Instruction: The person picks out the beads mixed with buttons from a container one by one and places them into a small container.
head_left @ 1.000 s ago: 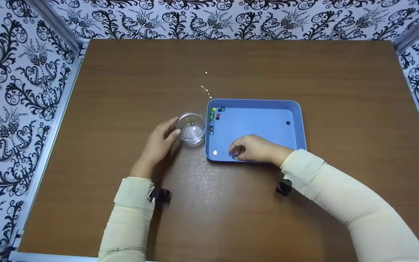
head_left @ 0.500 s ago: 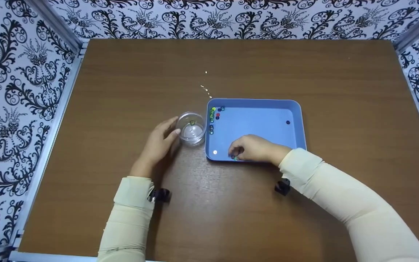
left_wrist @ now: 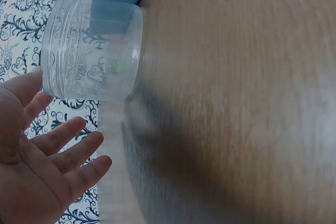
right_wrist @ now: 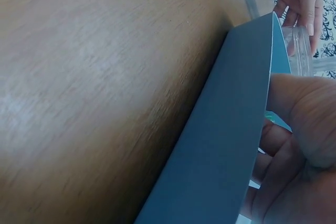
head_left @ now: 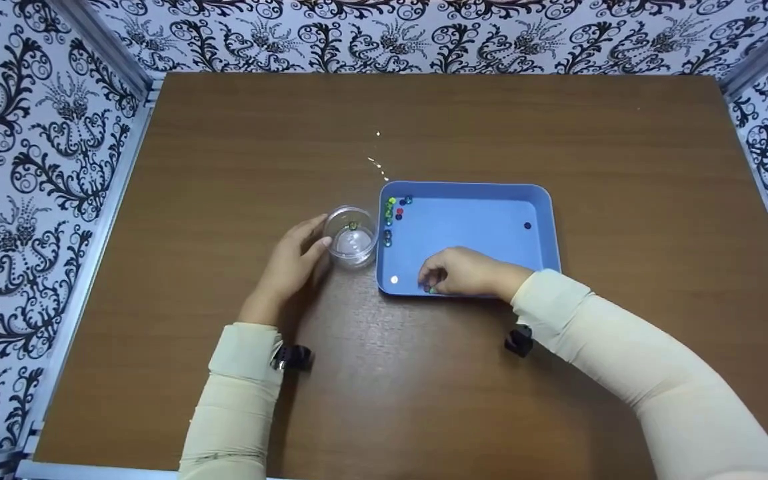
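Observation:
A clear plastic jar (head_left: 352, 238) stands left of the blue tray (head_left: 477, 227) with a greenish marble (head_left: 353, 226) inside. My left hand (head_left: 293, 261) touches the jar's rim with thumb and index finger; its other fingers spread loosely in the left wrist view. Over the tray's near wall, my right hand (head_left: 467, 272) reaches in with curled fingers. Thumb and fingertips pinch a green marble (right_wrist: 270, 115), partly hidden by the hand. A dark marble sits right beside it. Several green, dark and red marbles (head_left: 389, 212) lie along the tray's left side.
A pale round spot or piece (head_left: 394, 280) shows in the tray's near left corner. One dark marble (head_left: 527, 226) lies near the right wall. Small bright specks (head_left: 379, 165) dot the brown table (head_left: 257, 147) behind the tray. Patterned panels (head_left: 397, 37) border the table.
My right hand has shifted very slightly left, its fingers staying at the same marbles. The left hand and the jar have stayed in place.

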`<state>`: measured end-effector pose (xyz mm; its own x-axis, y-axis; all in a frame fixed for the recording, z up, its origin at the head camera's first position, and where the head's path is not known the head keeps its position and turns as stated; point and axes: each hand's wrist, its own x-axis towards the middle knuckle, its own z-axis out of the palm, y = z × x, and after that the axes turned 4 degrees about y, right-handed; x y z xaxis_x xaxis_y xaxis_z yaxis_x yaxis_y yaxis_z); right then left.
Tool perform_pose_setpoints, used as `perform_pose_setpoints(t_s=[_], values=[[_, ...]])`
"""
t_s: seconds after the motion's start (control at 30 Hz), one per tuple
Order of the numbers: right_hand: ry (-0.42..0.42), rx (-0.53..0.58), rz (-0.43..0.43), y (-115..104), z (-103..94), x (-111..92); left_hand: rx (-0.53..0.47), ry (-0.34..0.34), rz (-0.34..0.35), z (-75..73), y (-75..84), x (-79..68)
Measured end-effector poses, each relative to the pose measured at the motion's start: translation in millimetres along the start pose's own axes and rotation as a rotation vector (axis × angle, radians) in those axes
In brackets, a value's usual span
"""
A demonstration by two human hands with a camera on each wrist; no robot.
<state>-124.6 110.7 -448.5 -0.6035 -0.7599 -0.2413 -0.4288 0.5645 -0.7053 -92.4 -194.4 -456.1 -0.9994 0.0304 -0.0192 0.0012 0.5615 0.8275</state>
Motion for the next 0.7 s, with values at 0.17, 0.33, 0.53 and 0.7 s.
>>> perform_pose_setpoints(t_s=[0.17, 0.33, 0.53, 0.7], values=[[-0.009, 0.012, 0.012, -1.0, -3.3, 0.1, -0.004, 0.006, 0.003, 0.9, -0.1, 0.0], [-0.014, 0.006, 0.029, -3.3, -5.5, 0.9, -0.006, 0.011, -0.004, 1.2, -0.1, -0.4], [-0.012, 0.015, 0.052, -3.4, -6.4, 1.1, -0.006, 0.007, -0.012, 0.7, 0.8, -0.5], [0.0, 0.037, 0.094, -2.3, -7.2, 1.6, -0.004, 0.011, -0.005, 1.1, 0.8, 0.0]])
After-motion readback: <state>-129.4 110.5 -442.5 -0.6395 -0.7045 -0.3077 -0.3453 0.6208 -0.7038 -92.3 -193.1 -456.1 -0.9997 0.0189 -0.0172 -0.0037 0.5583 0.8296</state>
